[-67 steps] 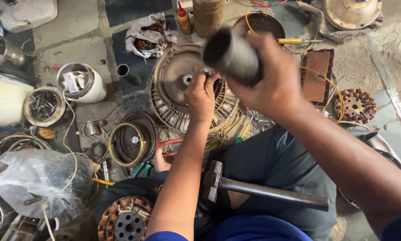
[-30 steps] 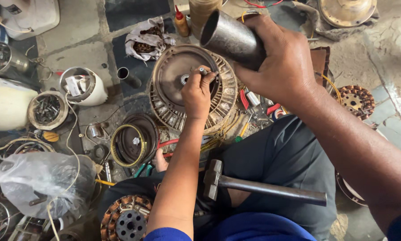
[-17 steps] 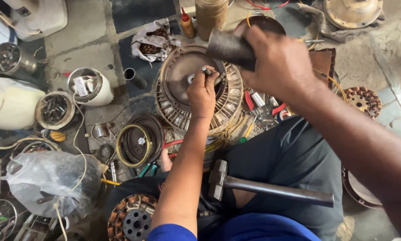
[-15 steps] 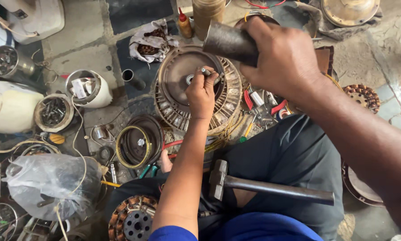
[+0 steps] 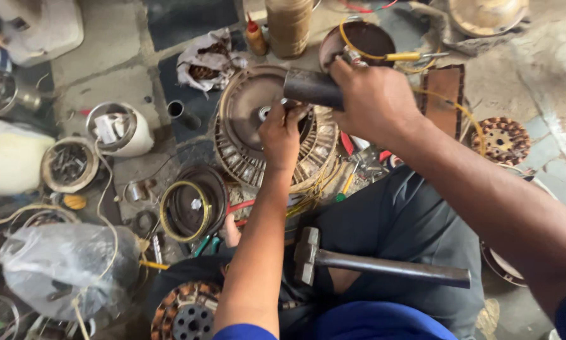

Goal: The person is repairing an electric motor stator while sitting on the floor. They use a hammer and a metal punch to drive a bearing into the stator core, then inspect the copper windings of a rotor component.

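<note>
I am looking down from the head camera at a floor crowded with fan-motor parts. The right hand (image 5: 374,101) is gripping a short dark metal pipe (image 5: 311,87), fingers wrapped fully round it, and is holding it level with one end pointing at the centre of the round motor housing (image 5: 267,129). My reading is that the pipe is being lined up as a drift over the hub.

The left hand (image 5: 281,135) is resting on the housing's centre with its fingertips pinched close around something small at the hub; what it is pinching I cannot tell. It looks to be steadying that part under the pipe's end, so the two hands are meeting nearly touching over the middle of the housing.

The housing is lying flat on the floor just ahead of the person's knees, ribbed rim outward, yellowish winding wire (image 5: 317,189) trailing from its near side.

A hammer (image 5: 371,264) is lying across the lap, head toward the left forearm, within easy reach. A wound stator (image 5: 185,311) is sitting at the near-left edge, a black cover with a yellow ring (image 5: 191,204) left of the housing.
</note>
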